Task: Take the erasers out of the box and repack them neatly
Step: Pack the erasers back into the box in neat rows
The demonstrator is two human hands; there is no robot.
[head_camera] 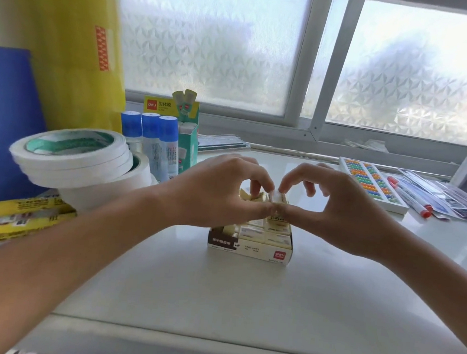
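A small cream and brown eraser box [250,250] stands open on the white table [216,294], with several wrapped cream erasers [261,231] packed in rows inside. My left hand [219,192] and my right hand [328,205] meet above the back of the box. The right thumb and forefinger pinch one eraser [277,196], lifted a little above the rows. The left fingers press on a tilted eraser [249,196] beside it, and the left thumb touches the right thumb. The back rows are hidden by my hands.
Stacked rolls of white tape [73,160] and three blue-capped glue bottles [151,138] stand at the left, with a green glue-stick box [186,133] behind. Yellow packets [23,215] lie at the left edge. A bead abacus [373,183] and red-capped markers [411,196] lie at the right.
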